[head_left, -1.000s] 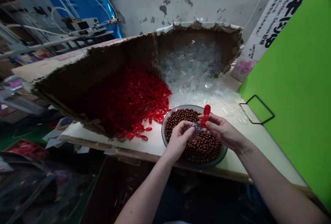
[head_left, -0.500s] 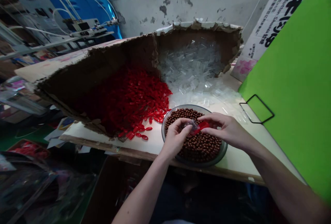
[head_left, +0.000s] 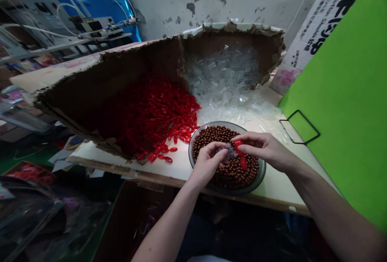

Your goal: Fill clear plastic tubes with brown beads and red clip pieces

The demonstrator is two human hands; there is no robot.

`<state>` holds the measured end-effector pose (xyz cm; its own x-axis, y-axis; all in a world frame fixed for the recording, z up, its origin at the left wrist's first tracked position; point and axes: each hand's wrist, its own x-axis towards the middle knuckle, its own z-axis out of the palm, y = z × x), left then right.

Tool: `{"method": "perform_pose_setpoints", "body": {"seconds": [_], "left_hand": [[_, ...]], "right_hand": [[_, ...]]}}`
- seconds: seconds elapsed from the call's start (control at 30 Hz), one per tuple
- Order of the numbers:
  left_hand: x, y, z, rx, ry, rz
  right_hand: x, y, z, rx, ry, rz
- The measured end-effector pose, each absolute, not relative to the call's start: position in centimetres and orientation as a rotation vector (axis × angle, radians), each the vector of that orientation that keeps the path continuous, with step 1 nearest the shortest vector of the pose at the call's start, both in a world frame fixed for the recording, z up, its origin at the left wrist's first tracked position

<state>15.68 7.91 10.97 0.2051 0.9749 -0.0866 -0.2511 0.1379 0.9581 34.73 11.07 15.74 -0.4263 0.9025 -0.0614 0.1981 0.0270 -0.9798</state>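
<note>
Loose red plastic pieces (head_left: 160, 119) heaped in torn cardboard box (head_left: 121, 72) on the L. L hand (head_left: 207, 163) curled, pinching small clear plastic piece (head_left: 230, 152) above glass bowl (head_left: 211, 123) of brown beads (head_left: 211, 143). Red plastic piece (head_left: 240, 153) right beside it, long axis slanting toward the person, pinched by part-open R hand (head_left: 264, 148), the nearer hand.

Glossy red plastic caps (head_left: 160, 113) in rough torn cardboard (head_left: 145, 68)

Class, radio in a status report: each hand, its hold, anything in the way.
Left hand holding clear plastic piece. Right hand holding red plastic piece. Both over bowl of brown beads. Nothing blocking.
</note>
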Motion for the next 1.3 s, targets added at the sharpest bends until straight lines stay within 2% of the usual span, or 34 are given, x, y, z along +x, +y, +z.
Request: {"method": "perform_pose_setpoints", "body": {"seconds": [0.5,0.7,0.77,0.97,1.03,1.13,1.3], "left_hand": [[16.6,6.5,10.7,1.036,1.024,1.162],[16.6,7.4,10.4,0.896,0.924,1.139],[16.6,7.9,10.7,0.765,0.822,1.145],[17.0,7.7,11.7,0.469,0.676,1.179],[17.2,7.1,11.4,0.493,0.664,1.161],[17.3,6.3,10.7,0.615,0.702,1.093],[17.4,5.9,10.7,0.933,0.811,0.956]], "right_hand": [[33.5,9.4,14.2,-1.163,-1.563,1.453],[33.2,9.9,14.3,-1.216,-1.606,1.398],[33.1,9.7,14.2,-1.218,-1.584,1.258],[31.0,6.2,10.9,-1.088,-1.593,0.423],[30.4,6.2,10.5,-1.036,-1.576,0.297],[30.3,8.0,11.7,-0.971,-1.361,0.512],[30.4,10.5,14.2,-0.743,-1.387,1.481]]}}
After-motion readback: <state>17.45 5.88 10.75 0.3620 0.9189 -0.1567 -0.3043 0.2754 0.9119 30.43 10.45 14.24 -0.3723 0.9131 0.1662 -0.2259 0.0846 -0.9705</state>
